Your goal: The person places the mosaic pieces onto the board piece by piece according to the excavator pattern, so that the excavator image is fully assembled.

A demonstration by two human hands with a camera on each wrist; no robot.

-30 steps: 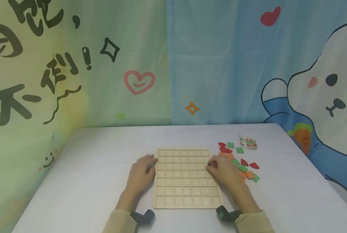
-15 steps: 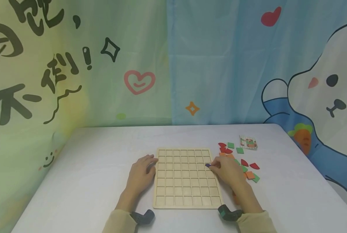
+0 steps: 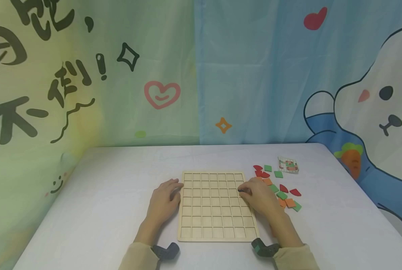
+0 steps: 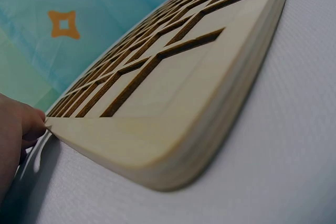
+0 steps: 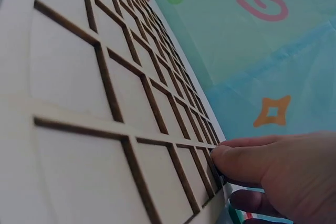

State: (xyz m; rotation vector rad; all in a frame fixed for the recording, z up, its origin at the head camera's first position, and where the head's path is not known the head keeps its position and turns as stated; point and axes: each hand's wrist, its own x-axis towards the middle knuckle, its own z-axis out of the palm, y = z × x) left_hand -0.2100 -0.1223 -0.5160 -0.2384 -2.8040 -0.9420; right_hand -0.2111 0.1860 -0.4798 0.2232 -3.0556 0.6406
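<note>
A square wooden grid board lies flat in the middle of the table, its compartments showing bare wood. My right hand pinches a small dark blue piece over the right-hand column, in the upper half of the board. Thumb and fingertips cover most of that piece. In the right wrist view, the thumb is right at the grid's edge. Along the board's left side rests my left hand, its fingers relaxed and the fingertips touching the rim. The left wrist view shows those fingers at the board's edge.
Right of the board are scattered green squares, orange squares and red quarter-round pieces, partly behind my right hand. A small printed card lies farther back. A printed curtain hangs behind the white table.
Half a second ago my right fingers were slightly farther right and more of the blue piece showed. Now they have shifted left over it. The left hand stays in place.
</note>
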